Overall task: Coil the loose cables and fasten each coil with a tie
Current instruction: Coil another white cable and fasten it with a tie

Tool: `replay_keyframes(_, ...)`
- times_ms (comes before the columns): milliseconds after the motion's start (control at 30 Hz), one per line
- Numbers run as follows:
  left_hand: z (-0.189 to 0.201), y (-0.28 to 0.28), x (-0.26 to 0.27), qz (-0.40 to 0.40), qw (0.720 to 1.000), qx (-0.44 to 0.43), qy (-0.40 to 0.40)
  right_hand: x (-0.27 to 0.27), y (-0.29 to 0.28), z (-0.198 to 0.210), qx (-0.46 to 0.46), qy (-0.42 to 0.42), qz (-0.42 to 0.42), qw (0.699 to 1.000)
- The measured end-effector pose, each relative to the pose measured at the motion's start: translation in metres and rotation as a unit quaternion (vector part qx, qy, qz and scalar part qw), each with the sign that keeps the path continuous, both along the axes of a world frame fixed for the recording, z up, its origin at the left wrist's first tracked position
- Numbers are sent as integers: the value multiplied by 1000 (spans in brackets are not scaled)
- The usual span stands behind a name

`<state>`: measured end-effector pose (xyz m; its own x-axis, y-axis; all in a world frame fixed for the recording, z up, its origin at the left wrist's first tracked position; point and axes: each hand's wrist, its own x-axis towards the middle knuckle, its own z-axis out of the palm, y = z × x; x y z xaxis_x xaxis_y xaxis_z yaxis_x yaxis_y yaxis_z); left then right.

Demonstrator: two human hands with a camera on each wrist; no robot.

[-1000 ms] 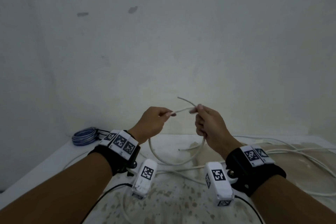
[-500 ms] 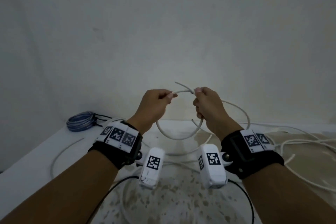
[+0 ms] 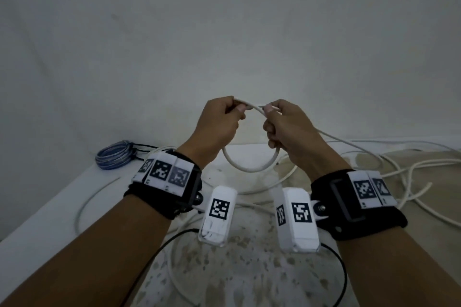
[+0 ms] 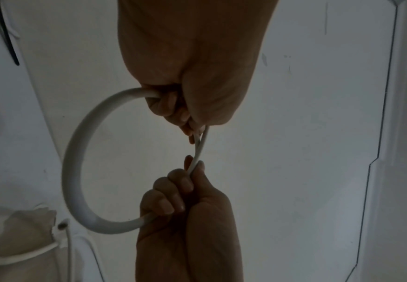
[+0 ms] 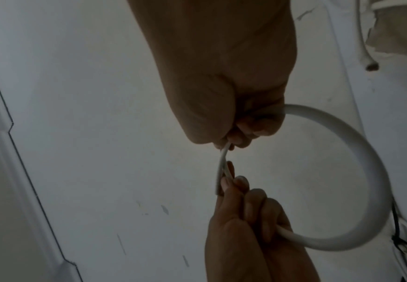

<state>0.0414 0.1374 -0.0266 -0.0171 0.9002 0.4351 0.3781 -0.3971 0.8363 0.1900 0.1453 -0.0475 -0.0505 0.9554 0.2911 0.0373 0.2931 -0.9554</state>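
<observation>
— White cable [image 3: 250, 168] hangs as one loop between both hands, raised above the table [image 3: 45, 219]; where does each end go?

— From the head view, the loop's bottom sags below the knuckles, and the top strand runs between the thumbs. The left hand [image 3: 216, 127] pinches that strand with thumb and forefinger, its other fingers curled round the loop. The right hand [image 3: 287, 129] does the same on its side.

— Do the wrist cameras add anything?

— Yes. The left wrist view shows the loop [image 4: 76, 167] as a nearly closed ring, and two thin strands lying side by side between the fists. The right wrist view shows a short free end [image 5: 218, 183] poking past the left fingertips [image 5: 240, 183]. Only the head view shows the rest of the cable trailing right in loose tangles [image 3: 399, 172], and a blue coil [image 3: 114, 154] at the table's far left.

— Any change from a second ago?

— The hands sit higher and closer together, and the loop is smaller and tighter.
</observation>
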Motion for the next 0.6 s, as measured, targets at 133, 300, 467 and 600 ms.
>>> replay_keyframes(133, 8, -7, 12, -28, 999, 0, 29, 7, -4, 1, 6, -4, -22, 1000)
replay_keyframes(300, 15, -14, 30, -6, 999, 42, -4, 14, -12, 11, 22, 25, 1, 999)
replay_keyframes(467, 15, -16, 40, 41, 995, 11, -89, 21, -19, 20, -4, 98, 25, 995)
replay_keyframes(600, 12, -15, 44, 82, 990, 19, -110, 27, -19, 24, -29, 146, 53, 987)
